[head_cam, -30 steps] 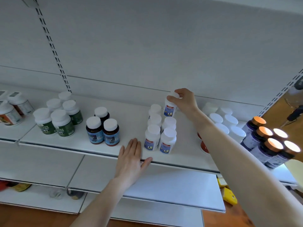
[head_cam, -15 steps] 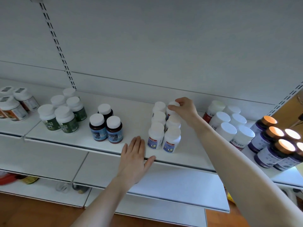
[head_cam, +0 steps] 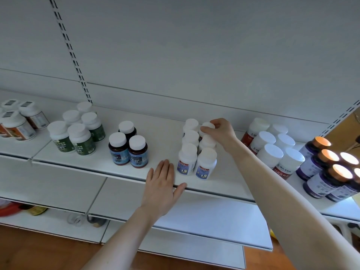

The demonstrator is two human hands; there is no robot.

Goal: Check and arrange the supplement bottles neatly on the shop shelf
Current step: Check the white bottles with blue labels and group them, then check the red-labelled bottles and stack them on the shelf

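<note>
Where the right hand (head_cam: 220, 131) reaches into the middle of the frame, its grip is closed on the white cap of the rear bottle (head_cam: 208, 125), with thumb and fingertips curled round the lid from above. That bottle is at the back right of the blue-label white bottles (head_cam: 206, 164). They form a block two wide and three deep, packed close together just right of centre on the shelf (head_cam: 229, 180). The rear bottle's base is hidden by the bottle in front, so I cannot tell whether it rests on the shelf.

The left hand (head_cam: 161, 184) is lower, centre frame, and its grip is open. The palm is down and the fingers lie straight on the shelf's front edge, just left of the block, with the thumb spread along the lip.

Three dark amber bottles (head_cam: 127, 151) with blue labels and white caps stand left of the left hand. Further left is a cluster of green-label bottles (head_cam: 78, 137), then orange-label bottles (head_cam: 19, 123) at the left edge. Right of the forearm stand red-label white bottles (head_cam: 272, 151), and purple bottles (head_cam: 327, 172) with glaring gold caps crowd the right edge. A lower shelf (head_cam: 214, 217) juts out beneath, and a slotted upright (head_cam: 72, 53) climbs the back panel at upper left.
</note>
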